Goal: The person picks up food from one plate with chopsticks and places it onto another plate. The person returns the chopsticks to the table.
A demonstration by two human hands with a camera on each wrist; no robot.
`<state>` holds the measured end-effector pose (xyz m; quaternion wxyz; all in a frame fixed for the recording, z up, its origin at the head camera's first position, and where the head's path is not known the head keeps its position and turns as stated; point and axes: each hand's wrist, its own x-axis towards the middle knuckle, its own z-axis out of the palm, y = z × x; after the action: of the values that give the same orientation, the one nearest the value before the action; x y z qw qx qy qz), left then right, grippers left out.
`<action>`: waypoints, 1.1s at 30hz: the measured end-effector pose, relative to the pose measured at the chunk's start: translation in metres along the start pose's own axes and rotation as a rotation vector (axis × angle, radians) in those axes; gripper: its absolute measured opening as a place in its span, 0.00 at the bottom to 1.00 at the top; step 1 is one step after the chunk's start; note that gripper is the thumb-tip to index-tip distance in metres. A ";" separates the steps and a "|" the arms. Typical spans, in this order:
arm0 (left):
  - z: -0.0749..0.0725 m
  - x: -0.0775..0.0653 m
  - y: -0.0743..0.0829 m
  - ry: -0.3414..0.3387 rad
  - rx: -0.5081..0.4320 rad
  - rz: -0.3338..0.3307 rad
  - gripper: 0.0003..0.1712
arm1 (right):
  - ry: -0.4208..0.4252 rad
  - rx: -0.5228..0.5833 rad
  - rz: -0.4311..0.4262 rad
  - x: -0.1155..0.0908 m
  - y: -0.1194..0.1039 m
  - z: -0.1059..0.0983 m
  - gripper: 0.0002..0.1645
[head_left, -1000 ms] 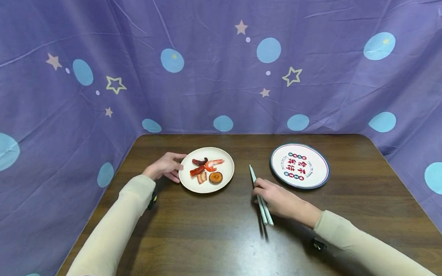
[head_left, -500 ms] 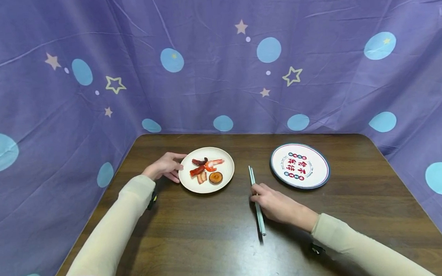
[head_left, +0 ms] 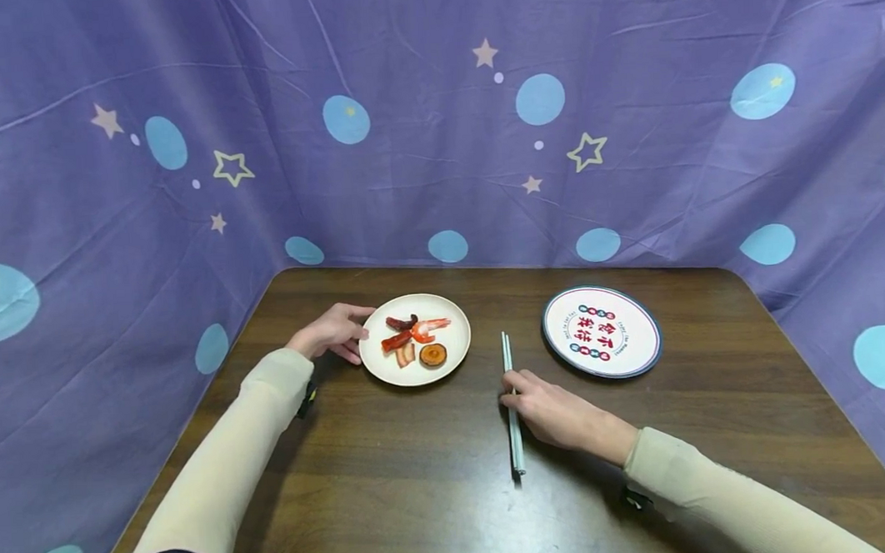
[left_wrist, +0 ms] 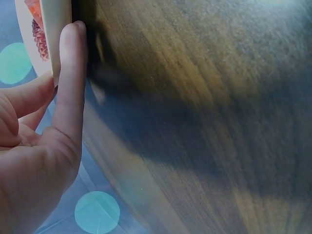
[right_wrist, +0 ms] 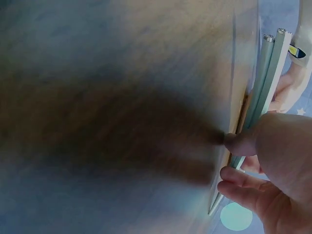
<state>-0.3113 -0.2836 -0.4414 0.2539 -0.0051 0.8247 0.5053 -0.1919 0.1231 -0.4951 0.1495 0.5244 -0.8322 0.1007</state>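
My left hand [head_left: 335,334] is at the left rim of a cream plate [head_left: 452,358]. In the left wrist view, its thumb and a finger pinch the plate's edge [left_wrist: 57,29]. On the plate lie a shrimp [head_left: 428,330], a round brown mushroom-like slice [head_left: 432,355], a striped bacon-like piece [head_left: 405,356], a red strip [head_left: 397,341] and a dark red piece [head_left: 401,323]. My right hand [head_left: 550,404] holds a pair of pale green chopsticks [head_left: 516,448] near their middle, low over the table. They run nearly side by side, far tips [head_left: 505,340] pointing away from me.
A white plate with a blue rim and printed red characters [head_left: 601,332] sits right of the chopsticks. The brown wooden table [head_left: 393,479] is bordered by a purple curtain [head_left: 438,185] behind and at both sides.
The chopsticks have turned from a slant to nearly straight away from me, and come closer together. My right hand has shifted slightly left and nearer. The left hand stays at the plate.
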 end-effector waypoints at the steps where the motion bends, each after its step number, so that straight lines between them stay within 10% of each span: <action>1: 0.000 0.000 0.000 0.001 0.000 0.000 0.39 | 0.004 0.009 0.000 0.000 0.000 0.000 0.16; 20: 0.000 0.002 -0.001 -0.003 -0.007 0.009 0.40 | 0.040 0.108 -0.022 -0.007 0.007 0.002 0.14; 33: 0.001 0.003 -0.001 0.009 -0.004 -0.005 0.39 | -0.029 0.100 0.117 -0.011 0.000 0.001 0.27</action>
<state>-0.3131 -0.2831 -0.4437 0.2512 -0.0100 0.8248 0.5065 -0.1879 0.1320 -0.5001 0.1049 0.4832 -0.8573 0.1430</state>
